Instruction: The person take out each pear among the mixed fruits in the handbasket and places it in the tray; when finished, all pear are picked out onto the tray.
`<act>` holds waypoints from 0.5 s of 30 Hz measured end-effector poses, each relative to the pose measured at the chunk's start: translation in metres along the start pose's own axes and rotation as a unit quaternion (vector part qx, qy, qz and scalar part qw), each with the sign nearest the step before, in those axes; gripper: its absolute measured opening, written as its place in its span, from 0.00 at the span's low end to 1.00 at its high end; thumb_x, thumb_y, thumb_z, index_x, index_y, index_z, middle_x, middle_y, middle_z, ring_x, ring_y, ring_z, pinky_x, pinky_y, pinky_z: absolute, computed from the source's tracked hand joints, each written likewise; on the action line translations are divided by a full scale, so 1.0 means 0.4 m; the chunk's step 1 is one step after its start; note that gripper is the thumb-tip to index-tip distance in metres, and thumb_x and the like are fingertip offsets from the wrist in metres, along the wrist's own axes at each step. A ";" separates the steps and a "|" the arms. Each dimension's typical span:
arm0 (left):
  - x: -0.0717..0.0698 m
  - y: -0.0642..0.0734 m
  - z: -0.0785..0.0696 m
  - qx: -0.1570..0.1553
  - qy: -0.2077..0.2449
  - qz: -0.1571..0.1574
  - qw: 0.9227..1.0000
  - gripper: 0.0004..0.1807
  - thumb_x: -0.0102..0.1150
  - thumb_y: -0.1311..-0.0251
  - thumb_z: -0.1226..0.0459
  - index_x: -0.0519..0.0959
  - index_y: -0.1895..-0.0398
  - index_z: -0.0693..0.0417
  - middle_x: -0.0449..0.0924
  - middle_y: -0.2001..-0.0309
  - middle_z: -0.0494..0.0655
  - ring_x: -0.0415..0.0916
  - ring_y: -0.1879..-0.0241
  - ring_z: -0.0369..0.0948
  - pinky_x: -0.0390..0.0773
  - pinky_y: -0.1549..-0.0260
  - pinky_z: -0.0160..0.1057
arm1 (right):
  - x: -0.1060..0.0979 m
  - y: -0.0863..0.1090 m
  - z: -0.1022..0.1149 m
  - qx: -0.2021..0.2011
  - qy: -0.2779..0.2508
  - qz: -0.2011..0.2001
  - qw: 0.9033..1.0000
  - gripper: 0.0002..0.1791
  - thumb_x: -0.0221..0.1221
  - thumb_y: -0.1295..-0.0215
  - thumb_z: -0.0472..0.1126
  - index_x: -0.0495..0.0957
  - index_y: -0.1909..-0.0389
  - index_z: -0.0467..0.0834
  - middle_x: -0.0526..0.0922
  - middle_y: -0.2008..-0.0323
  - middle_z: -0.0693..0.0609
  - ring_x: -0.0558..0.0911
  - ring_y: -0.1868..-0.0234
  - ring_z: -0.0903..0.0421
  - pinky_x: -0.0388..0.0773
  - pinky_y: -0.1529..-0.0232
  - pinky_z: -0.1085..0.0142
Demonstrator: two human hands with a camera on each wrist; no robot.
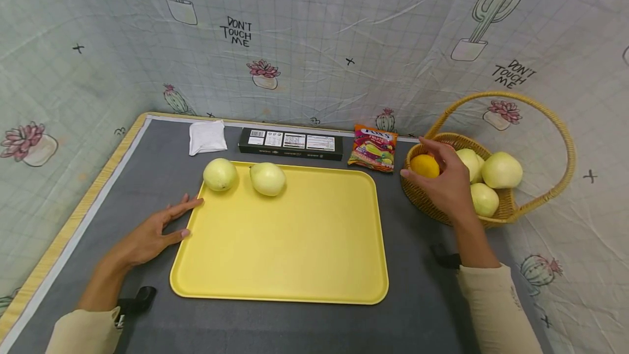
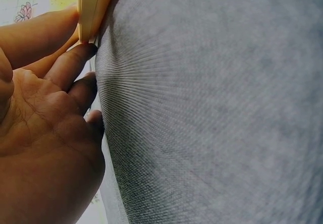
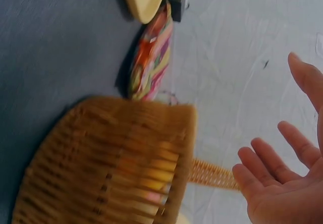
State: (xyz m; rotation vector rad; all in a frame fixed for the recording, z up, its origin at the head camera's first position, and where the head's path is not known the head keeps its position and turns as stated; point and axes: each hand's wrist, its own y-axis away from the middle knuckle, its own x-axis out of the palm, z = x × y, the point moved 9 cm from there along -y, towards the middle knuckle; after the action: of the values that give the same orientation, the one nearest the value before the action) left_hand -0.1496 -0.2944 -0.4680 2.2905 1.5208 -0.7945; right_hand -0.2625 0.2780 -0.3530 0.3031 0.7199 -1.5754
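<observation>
My left hand (image 1: 147, 236) rests at the left rim of a yellow tray (image 1: 295, 250), fingertips touching its edge. In the left wrist view, the thumb of that hand (image 2: 48, 98) lies against the tray's edge (image 2: 90, 12). Two pale green round fruits, one (image 1: 220, 174) at the corner and another (image 1: 267, 179) beside it, sit at the tray's far left. My right hand (image 1: 449, 179) hovers over a wicker basket (image 1: 508, 209), thumb and fingers spread near an orange (image 1: 425, 166), without visible contact. In the right wrist view this hand (image 3: 282, 178) holds nothing.
More pale green fruits (image 1: 501, 170) fill the basket, whose tall handle (image 1: 565, 130) arches on the right. Behind the tray lie a white packet (image 1: 207, 137), a long black box (image 1: 290, 144) and a candy bag (image 1: 373, 148). A printed cloth (image 1: 314, 70) hangs behind the table.
</observation>
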 end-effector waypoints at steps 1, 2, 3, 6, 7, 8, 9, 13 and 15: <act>0.000 0.000 0.001 0.000 -0.001 0.001 1.000 0.36 0.65 0.30 0.71 0.68 0.20 0.56 0.54 0.20 0.23 0.41 0.22 0.13 0.44 0.34 0.08 | -0.008 0.001 -0.007 0.004 0.002 -0.005 1.000 0.41 0.78 0.38 0.46 0.74 0.25 0.52 0.76 0.30 0.44 0.73 0.27 0.42 0.68 0.21 0.42; 0.001 0.000 0.000 0.000 0.000 0.001 1.000 0.36 0.65 0.30 0.71 0.68 0.20 0.56 0.54 0.20 0.23 0.41 0.22 0.13 0.44 0.34 0.08 | -0.017 0.002 -0.014 0.008 0.006 -0.010 1.000 0.41 0.78 0.39 0.47 0.74 0.25 0.51 0.76 0.29 0.45 0.73 0.26 0.43 0.68 0.21 0.42; 0.001 -0.001 0.000 0.000 0.000 0.001 1.000 0.36 0.65 0.30 0.71 0.67 0.20 0.56 0.54 0.20 0.22 0.41 0.22 0.13 0.43 0.34 0.08 | -0.026 0.002 -0.022 0.013 0.010 -0.014 1.000 0.41 0.78 0.39 0.47 0.74 0.25 0.51 0.76 0.29 0.45 0.73 0.26 0.44 0.68 0.21 0.43; 0.000 -0.001 -0.003 0.003 0.000 0.001 1.000 0.36 0.65 0.30 0.71 0.67 0.20 0.57 0.54 0.20 0.19 0.41 0.22 0.13 0.44 0.34 0.08 | -0.049 0.004 -0.041 0.022 0.011 -0.026 0.999 0.42 0.79 0.39 0.47 0.74 0.25 0.51 0.76 0.27 0.46 0.71 0.23 0.45 0.65 0.18 0.46; 0.000 -0.001 -0.004 0.005 -0.002 0.000 1.000 0.36 0.65 0.30 0.71 0.67 0.20 0.57 0.54 0.20 0.19 0.40 0.22 0.13 0.44 0.34 0.08 | -0.058 0.005 -0.046 0.026 0.014 -0.031 0.999 0.42 0.79 0.39 0.47 0.74 0.25 0.51 0.76 0.27 0.46 0.71 0.23 0.45 0.65 0.18 0.46; 0.000 -0.001 -0.005 0.006 -0.002 0.000 1.000 0.35 0.65 0.30 0.71 0.67 0.20 0.58 0.54 0.20 0.18 0.40 0.22 0.13 0.44 0.34 0.08 | -0.066 0.005 -0.052 0.029 0.016 -0.035 0.999 0.42 0.79 0.40 0.47 0.74 0.25 0.51 0.76 0.27 0.46 0.71 0.23 0.45 0.65 0.18 0.46; 0.000 -0.001 -0.005 0.006 -0.003 0.000 1.000 0.35 0.65 0.30 0.71 0.67 0.20 0.58 0.54 0.20 0.18 0.40 0.22 0.12 0.44 0.34 0.08 | -0.073 0.005 -0.058 0.031 0.016 -0.040 0.999 0.41 0.79 0.39 0.47 0.74 0.25 0.51 0.76 0.27 0.46 0.71 0.23 0.45 0.65 0.18 0.46; 0.001 0.000 -0.004 0.002 -0.006 0.001 1.000 0.36 0.65 0.30 0.71 0.67 0.20 0.57 0.53 0.20 0.20 0.40 0.22 0.12 0.44 0.35 0.08 | -0.105 0.006 -0.085 0.040 0.015 -0.059 0.997 0.41 0.79 0.40 0.45 0.75 0.25 0.51 0.76 0.27 0.46 0.72 0.25 0.45 0.65 0.18 0.49; 0.001 0.000 -0.003 -0.002 -0.006 0.002 1.000 0.36 0.65 0.30 0.70 0.67 0.20 0.57 0.53 0.20 0.21 0.40 0.22 0.12 0.43 0.35 0.08 | -0.121 0.006 -0.103 0.049 0.013 -0.070 0.996 0.41 0.79 0.40 0.45 0.76 0.26 0.50 0.77 0.27 0.47 0.72 0.25 0.46 0.65 0.17 0.51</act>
State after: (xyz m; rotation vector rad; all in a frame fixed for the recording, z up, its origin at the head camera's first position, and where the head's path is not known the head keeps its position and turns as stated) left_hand -0.1490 -0.2934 -0.4672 2.2822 1.5106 -0.8014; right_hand -0.2619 0.3415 -0.3569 0.3536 0.6975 -1.7453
